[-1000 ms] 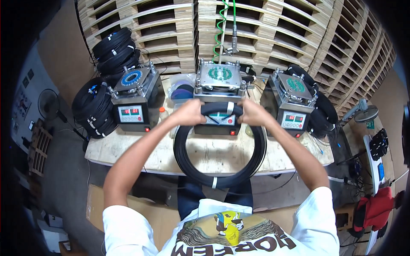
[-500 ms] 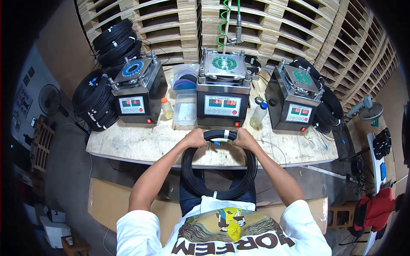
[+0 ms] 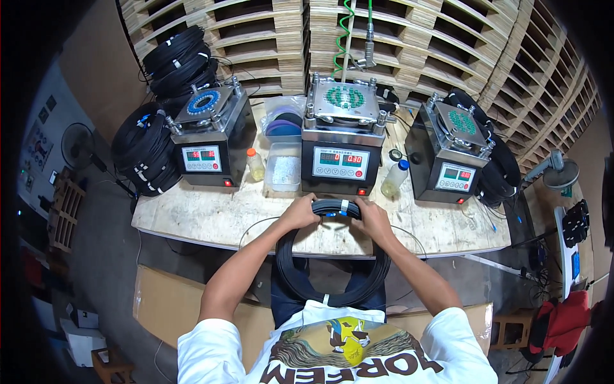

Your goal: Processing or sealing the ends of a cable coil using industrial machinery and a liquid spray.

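Note:
A large coil of black cable [image 3: 350, 296] hangs upright in front of me, its top at the table's front edge and its lower part over my lap. My left hand [image 3: 300, 212] is closed around the upper left of the coil. Closed on its upper right is my right hand [image 3: 373, 218]. Between them a white tie [image 3: 345, 206] wraps the bundle, and small blue connector tips [image 3: 331, 214] show just below it. A second white tie marks the coil's bottom. Loose loops of thin cable stick out past both wrists.
Three bench machines, at left [image 3: 203, 144], centre [image 3: 341, 144] and right [image 3: 448, 160], stand on the wooden table [image 3: 185, 214]. Between them are an orange-capped bottle [image 3: 256, 168], a clear tub [image 3: 283, 168] and a blue-capped bottle [image 3: 395, 179]. More cable coils [image 3: 147, 153] are stacked left and right.
Both hands have shifted slightly on the coil's top. More blue tips now show beside the tie, and a thin cable loop has appeared at the left. The view has shifted slightly.

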Demonstrator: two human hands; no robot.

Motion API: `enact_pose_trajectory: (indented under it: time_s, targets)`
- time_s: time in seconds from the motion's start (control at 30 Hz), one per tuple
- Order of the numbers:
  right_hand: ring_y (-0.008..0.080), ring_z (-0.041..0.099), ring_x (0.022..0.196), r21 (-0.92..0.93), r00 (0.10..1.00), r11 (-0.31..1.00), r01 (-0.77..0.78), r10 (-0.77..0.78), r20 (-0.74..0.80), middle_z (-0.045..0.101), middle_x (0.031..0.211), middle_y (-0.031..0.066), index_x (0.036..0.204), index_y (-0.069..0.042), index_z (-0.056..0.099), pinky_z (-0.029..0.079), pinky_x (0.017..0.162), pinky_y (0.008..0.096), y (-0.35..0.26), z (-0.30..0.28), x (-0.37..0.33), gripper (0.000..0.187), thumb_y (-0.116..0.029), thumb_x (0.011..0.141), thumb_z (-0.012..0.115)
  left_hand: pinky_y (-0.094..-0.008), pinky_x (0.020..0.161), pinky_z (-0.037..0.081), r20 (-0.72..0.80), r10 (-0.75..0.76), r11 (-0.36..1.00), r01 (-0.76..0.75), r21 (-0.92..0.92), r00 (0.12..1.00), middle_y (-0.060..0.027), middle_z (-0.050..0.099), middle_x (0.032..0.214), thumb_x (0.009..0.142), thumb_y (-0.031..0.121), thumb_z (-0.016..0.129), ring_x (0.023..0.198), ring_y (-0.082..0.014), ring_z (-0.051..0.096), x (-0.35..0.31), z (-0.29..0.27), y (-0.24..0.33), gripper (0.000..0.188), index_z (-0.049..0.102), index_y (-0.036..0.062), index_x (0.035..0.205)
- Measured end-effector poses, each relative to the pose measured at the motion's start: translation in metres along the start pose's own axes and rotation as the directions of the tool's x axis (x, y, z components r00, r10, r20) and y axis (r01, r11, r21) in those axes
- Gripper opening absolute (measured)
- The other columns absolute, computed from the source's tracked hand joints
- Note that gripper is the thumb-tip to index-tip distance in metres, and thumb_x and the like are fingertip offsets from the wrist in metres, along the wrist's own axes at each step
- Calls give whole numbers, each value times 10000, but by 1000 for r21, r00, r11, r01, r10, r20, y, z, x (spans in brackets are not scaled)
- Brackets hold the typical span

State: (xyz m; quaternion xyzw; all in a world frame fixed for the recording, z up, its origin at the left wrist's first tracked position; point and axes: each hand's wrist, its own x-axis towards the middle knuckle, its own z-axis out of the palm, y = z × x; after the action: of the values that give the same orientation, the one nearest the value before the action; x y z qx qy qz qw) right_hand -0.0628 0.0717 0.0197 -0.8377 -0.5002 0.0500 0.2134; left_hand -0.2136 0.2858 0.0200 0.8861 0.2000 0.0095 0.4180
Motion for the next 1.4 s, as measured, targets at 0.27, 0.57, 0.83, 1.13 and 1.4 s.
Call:
enact_pose_trajectory:
  time_s: [0.27, 0.57, 0.83, 1.13, 1.4]
  targets:
    - [340, 660, 835, -132, 948, 959, -251, 216, -233, 604, 902, 154, 1006, 4, 589, 523, 657, 461, -14, -2, -23, 533, -391, 729, 815, -469, 715, 544, -327, 469, 719, -139, 681, 821, -154, 649, 927, 801, 508, 703, 895, -367, 645, -38, 10, 9, 535, 698, -6, 949]
    - [375, 693, 802, -47, 928, 941, -335, 320, -192, 685, 859, 220, 880, 40, 662, 549, 672, 459, 3, 5, 13, 632, -510, 631, 849, -401, 623, 557, -205, 200, 711, 2, 704, 958, -160, 694, 807, 816, 599, 645, 731, -302, 712, 0, 4, 3, 588, 711, 17, 764]
    - [381, 665, 968, -60, 970, 968, -243, 241, -38, 686, 945, 249, 1137, -3, 625, 534, 823, 444, 36, 14, 23, 677, -429, 662, 849, -454, 742, 560, -76, 116, 785, -44, 618, 990, -218, 702, 882, 785, 576, 718, 866, -374, 697, 17, -6, -12, 605, 698, -19, 897]
    - [126, 666, 668, 519, 856, 829, -211, -100, 508, 720, 772, 101, 915, 9, 728, 524, 591, 271, 79, -161, 111, 330, -318, 911, 682, -249, 546, 508, 170, 75, 997, -69, -44, 983, -62, 663, 701, 958, 471, 592, 626, -101, 638, 51, -177, 67, 491, 699, 2, 859]
    - [87, 569, 503, 604, 966, 757, -251, 237, 105, 561, 584, -11, 991, -14, 724, 432, 418, 261, 44, -196, 263, 372, -368, 962, 614, -223, 627, 445, -62, 39, 971, -53, -235, 997, -9, 595, 890, 1011, 458, 506, 758, -57, 531, 134, -223, 101, 442, 579, 52, 1169]
